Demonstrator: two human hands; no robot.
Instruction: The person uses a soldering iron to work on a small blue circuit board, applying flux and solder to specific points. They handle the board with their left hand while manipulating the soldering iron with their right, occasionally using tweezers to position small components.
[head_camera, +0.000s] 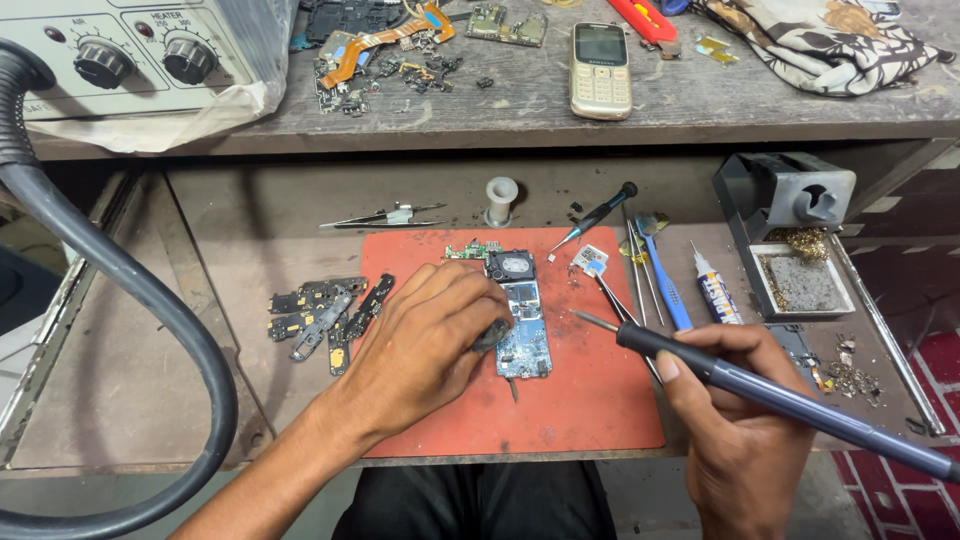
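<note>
On the red rubber mat (560, 400): left hand (425, 340) pinning blue phone circuit board (524, 335); right hand (740, 420), at four o'clock, gripping grey-handled soldering iron (760, 388). We advise keeping the board pressed flat, tip steady.

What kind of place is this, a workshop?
Most likely a phone repair bench: the right hand holds a soldering iron over a bare circuit board, with a hot-air station nearby.
</note>
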